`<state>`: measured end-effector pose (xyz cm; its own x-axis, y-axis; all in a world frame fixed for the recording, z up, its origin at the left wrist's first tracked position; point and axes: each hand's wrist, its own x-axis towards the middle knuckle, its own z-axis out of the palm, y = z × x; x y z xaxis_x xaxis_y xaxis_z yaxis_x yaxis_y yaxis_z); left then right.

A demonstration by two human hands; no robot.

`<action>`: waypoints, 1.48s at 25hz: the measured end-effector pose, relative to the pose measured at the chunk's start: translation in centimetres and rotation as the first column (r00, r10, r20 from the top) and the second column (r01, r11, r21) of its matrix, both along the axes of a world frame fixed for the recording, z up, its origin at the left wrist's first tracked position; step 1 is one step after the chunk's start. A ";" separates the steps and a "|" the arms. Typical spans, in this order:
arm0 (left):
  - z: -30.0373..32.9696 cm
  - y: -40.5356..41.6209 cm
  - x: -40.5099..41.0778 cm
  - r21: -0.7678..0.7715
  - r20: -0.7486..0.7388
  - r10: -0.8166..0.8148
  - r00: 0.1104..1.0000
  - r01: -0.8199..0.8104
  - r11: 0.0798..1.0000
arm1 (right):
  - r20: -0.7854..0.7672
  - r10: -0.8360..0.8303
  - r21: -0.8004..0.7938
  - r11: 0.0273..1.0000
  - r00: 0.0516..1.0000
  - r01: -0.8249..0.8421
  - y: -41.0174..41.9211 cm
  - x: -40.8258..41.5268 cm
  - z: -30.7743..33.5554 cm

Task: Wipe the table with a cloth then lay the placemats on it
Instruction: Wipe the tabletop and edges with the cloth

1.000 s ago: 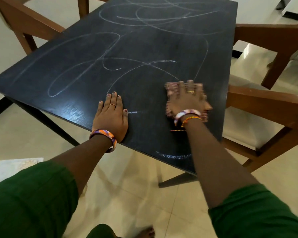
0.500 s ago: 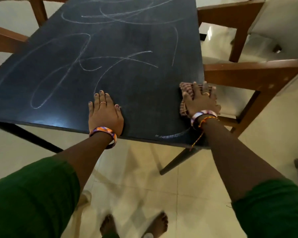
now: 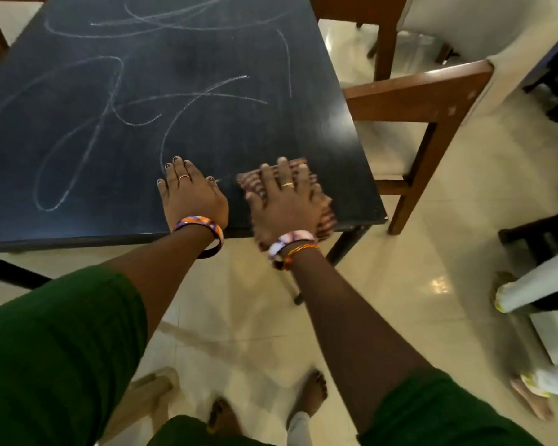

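Observation:
A dark table with white chalk scribbles across its top fills the upper left. My left hand lies flat on it near the front edge, fingers spread, holding nothing. Just to its right, my right hand presses flat on a striped reddish cloth, which sits at the table's front right corner and hangs a little over the front edge. The hand covers most of the cloth. No placemats are in view.
A wooden chair with a pale seat stands close to the table's right side. Another person's legs and foot are at the far right. My bare feet are on the tiled floor below.
My right hand has slid the cloth leftward from the table's right edge to beside my left hand. The left hand stayed planted; the view shifted.

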<state>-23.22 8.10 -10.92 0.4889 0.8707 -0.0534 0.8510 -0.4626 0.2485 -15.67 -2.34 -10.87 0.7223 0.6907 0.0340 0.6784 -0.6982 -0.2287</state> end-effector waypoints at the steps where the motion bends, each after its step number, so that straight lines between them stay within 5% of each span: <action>1: 0.1 0.4 -0.3 -0.010 0.035 -0.018 0.999 0.019 1.000 | 0.008 0.107 0.013 0.994 0.994 -0.107 0.0 -1.5 -0.3; 4: 0.6 2.0 -2.3 0.050 0.115 -0.108 0.987 0.103 0.993 | 0.146 0.327 -0.047 0.945 0.933 -0.324 -4.3 0.3 -0.8; 10: 0.6 6.4 -6.8 0.103 0.012 -0.041 0.999 0.039 0.994 | 0.257 0.107 -0.104 0.991 0.961 -0.083 -10.0 5.5 -2.1; 15: -0.3 7.1 -6.6 0.095 0.022 -0.028 0.999 0.026 0.995 | 0.352 0.210 -0.030 0.977 0.912 -0.213 -2.4 -1.5 -2.4; 20: -0.2 7.3 -6.8 0.097 0.006 -0.056 0.998 0.055 0.994 | 0.253 0.500 -0.093 0.864 0.828 -0.494 1.1 -3.5 -1.8; 25: 0.2 7.0 -6.8 0.092 -0.019 -0.057 0.998 0.058 0.994 | 0.229 0.217 -0.155 0.971 0.949 -0.184 -9.1 6.8 -1.4; 29: 0.2 6.8 -6.6 0.090 -0.025 -0.047 0.999 0.049 0.995 | 0.243 0.073 -0.151 0.988 0.967 -0.037 -10.1 6.5 -1.5; 33: 0.1 7.0 -6.5 0.080 -0.034 -0.046 0.998 0.049 0.996 | 0.274 0.195 -0.087 0.980 0.942 -0.177 -4.6 0.8 -1.7; 37: 0.6 7.7 -7.3 0.073 -0.008 -0.093 0.996 0.093 0.993 | 0.150 0.380 -0.060 0.925 0.913 -0.375 2.2 -5.6 -0.7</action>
